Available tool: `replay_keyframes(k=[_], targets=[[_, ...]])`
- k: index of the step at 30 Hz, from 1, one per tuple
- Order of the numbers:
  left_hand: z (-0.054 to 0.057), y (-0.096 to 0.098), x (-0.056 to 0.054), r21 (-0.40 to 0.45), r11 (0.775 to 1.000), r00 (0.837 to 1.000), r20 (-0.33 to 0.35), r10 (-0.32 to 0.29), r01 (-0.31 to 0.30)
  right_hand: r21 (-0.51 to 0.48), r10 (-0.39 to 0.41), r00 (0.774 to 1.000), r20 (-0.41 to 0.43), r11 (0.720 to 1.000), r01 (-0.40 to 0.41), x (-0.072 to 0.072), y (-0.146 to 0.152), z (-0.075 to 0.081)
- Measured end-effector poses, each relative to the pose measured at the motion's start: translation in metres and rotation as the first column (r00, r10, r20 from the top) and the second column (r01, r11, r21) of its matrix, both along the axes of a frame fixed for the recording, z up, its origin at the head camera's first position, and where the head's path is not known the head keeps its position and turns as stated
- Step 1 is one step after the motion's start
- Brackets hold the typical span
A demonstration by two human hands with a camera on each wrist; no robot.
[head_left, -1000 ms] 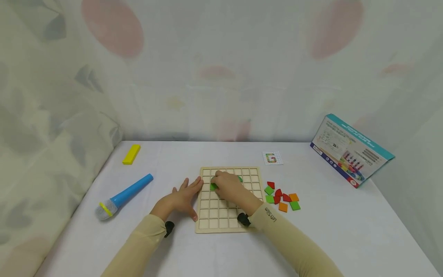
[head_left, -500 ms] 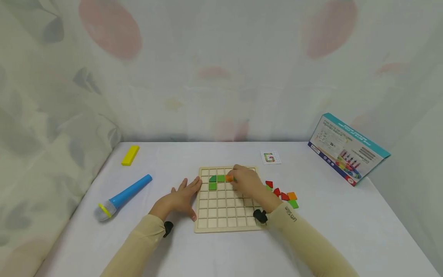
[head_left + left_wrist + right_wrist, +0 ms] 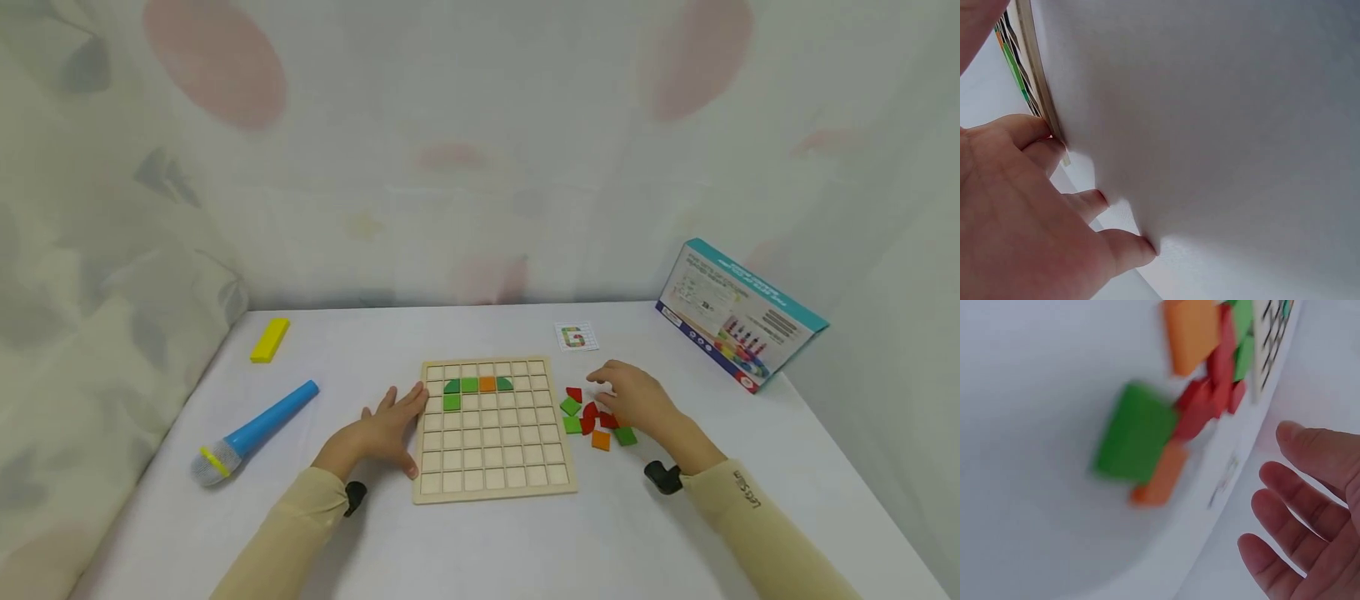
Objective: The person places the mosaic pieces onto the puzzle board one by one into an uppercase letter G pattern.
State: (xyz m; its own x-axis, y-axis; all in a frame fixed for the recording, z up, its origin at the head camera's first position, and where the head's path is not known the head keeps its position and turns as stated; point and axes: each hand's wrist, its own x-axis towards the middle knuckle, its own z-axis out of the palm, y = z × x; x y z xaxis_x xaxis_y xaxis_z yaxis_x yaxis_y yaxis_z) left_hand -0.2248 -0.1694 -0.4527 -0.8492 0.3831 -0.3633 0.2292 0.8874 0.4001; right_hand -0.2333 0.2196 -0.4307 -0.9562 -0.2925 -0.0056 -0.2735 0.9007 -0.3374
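Note:
My left hand point(image 3: 384, 429) rests spread along the left edge of the wooden grid board point(image 3: 487, 498), its fingertips against the frame in the left wrist view. On the board lie green square tiles point(image 3: 452, 402), an orange square tile point(image 3: 487, 383) and two dark green quarter-round tiles point(image 3: 505, 383). Beside the board is a loose pile of red point(image 3: 574, 394), green and orange tiles point(image 3: 601, 440). My right hand point(image 3: 637, 402) hovers over the pile's right side, fingers apart and holding nothing. In the right wrist view a green square tile point(image 3: 1135, 434) overlaps an orange one.
A small pattern card point(image 3: 577, 337) lies behind the pile. A printed box point(image 3: 738, 317) stands tilted at the back right. To the left lie a blue toy microphone point(image 3: 258, 432) and a yellow block point(image 3: 270, 340).
My right hand has gone from the board to the loose tiles on the right. An orange tile and a dark green quarter-round now show in the upper row. My left hand stays at the edge.

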Motion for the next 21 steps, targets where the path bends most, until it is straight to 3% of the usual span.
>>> replay_keyframes(k=[7,21], targets=[[-0.003,-0.003,-0.002,0.009,1.000,1.000,0.001,-0.009,0.009,-0.028,0.001,0.998,0.068,1.000,0.000,0.010,0.028,-0.006],[-0.002,-0.003,-0.002,0.018,1.000,1.000,-0.009,-0.022,0.023,-0.011,0.065,0.997,0.045,0.998,-0.064,0.019,0.051,-0.026]])
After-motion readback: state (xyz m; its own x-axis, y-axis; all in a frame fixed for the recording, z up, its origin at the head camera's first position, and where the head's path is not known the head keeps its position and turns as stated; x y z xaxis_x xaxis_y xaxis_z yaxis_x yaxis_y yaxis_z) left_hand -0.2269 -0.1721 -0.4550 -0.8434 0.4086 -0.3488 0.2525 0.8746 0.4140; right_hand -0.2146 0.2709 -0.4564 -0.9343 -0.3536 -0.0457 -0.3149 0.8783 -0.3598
